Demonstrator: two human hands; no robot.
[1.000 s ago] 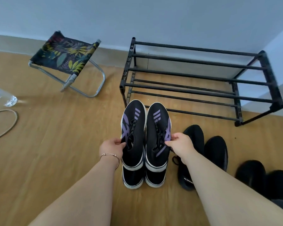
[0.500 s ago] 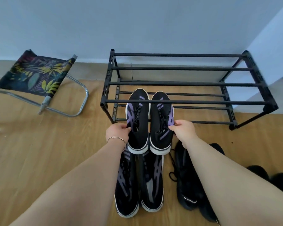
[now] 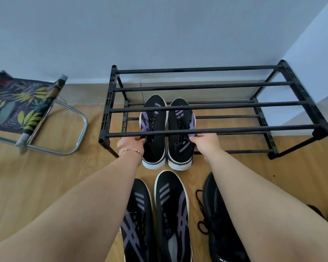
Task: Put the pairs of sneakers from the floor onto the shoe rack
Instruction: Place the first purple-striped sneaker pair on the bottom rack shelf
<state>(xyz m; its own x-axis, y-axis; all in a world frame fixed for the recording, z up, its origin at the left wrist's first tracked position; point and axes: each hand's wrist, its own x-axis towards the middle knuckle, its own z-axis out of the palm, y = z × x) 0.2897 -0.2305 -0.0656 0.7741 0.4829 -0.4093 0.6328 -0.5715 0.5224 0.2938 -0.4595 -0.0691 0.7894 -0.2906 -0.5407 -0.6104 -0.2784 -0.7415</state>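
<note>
Sliding in on the lower shelf of the shoe rack point(image 3: 206, 106), the purple-striped sneakers point(image 3: 167, 129) are pinched at their collars, one per grip, left hand point(image 3: 131, 144) and right hand point(image 3: 204, 143); heels overhang the front bar, so letting go now could tip them out; knuckles may catch the upper bar.

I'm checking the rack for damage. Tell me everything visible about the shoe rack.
The shoe rack is black, two open tiers of thin parallel bars between perforated side frames, likely metal with plastic ends. It stands upright on the wooden floor against the wall. One pair of sneakers sits partly inside the lower tier, heels sticking out front. No damage shows.
</note>
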